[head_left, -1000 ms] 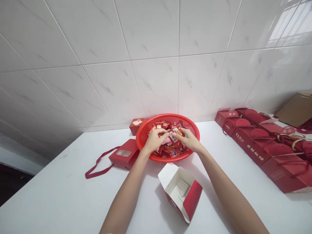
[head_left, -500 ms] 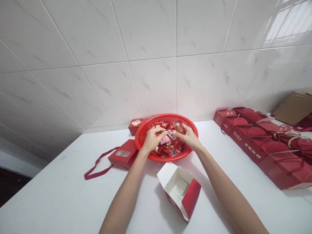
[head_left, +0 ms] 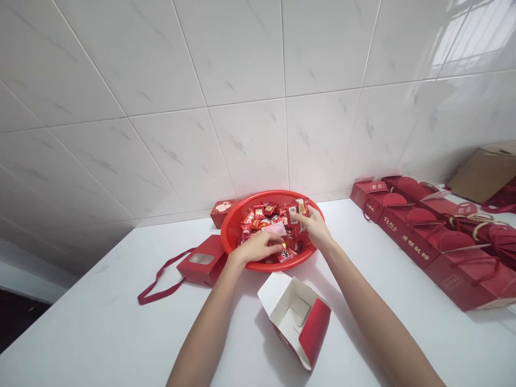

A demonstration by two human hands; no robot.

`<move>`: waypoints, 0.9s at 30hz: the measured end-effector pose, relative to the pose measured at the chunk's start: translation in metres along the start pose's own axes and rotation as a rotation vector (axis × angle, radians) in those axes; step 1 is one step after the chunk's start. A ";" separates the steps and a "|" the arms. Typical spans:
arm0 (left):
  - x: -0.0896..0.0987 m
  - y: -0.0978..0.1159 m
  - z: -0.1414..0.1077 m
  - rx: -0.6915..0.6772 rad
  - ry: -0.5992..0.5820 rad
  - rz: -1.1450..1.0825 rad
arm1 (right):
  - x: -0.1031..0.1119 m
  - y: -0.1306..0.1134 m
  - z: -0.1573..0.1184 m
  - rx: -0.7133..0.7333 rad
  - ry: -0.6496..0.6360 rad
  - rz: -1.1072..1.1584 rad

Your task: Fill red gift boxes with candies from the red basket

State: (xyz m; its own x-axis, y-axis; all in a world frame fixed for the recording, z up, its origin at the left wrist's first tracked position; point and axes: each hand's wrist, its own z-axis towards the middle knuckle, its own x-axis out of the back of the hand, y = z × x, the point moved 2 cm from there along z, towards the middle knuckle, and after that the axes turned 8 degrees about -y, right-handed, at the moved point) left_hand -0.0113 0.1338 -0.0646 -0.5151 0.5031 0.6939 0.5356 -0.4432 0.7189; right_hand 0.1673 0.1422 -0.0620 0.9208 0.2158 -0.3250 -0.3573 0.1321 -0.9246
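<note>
A red plastic basket (head_left: 229, 223) holds many wrapped candies (head_left: 260, 210), mostly red, with a pink packet (head_left: 274, 229) among them. My right hand (head_left: 318, 228) is at the basket's right side, thumb and fingers closed on red candy packets (head_left: 291, 216), which it holds above the pile. Down among the candies at the front of the basket is my left hand (head_left: 258, 247). Its fingers are bent together at a red and gold wrapper, and what they grip is partly hidden. In front of the basket stands an open red box (head_left: 316, 333) with a white inside and raised flaps.
Left of the basket lies a red box (head_left: 201, 260) with a window and a ribbon handle (head_left: 155, 295). A small red box (head_left: 220, 212) sits behind. Rows of red gift boxes (head_left: 415, 236) and a cardboard box (head_left: 481, 174) stand at the right, near the tiled wall (head_left: 250, 145).
My hands have moved apart. The right has drawn to the right with the candy packets, while the left has dropped lower into the candies. The view has shifted slightly.
</note>
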 end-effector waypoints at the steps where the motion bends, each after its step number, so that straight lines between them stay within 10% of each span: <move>1: -0.002 -0.002 0.000 0.041 -0.055 0.025 | 0.000 0.000 0.001 -0.004 0.006 0.027; 14: -0.006 0.001 0.013 0.051 -0.306 0.280 | 0.000 0.001 0.002 0.025 0.055 0.044; 23: 0.050 -0.025 0.023 0.326 0.262 0.653 | -0.003 -0.003 -0.002 0.018 0.090 0.040; 27: 0.051 -0.025 0.026 0.147 0.258 0.647 | -0.003 -0.002 -0.001 0.009 0.084 0.044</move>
State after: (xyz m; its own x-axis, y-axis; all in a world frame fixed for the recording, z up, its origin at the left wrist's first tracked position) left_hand -0.0333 0.1894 -0.0484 -0.1955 -0.0267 0.9803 0.8630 -0.4796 0.1591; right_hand 0.1652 0.1403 -0.0591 0.9139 0.1396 -0.3813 -0.3988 0.1327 -0.9074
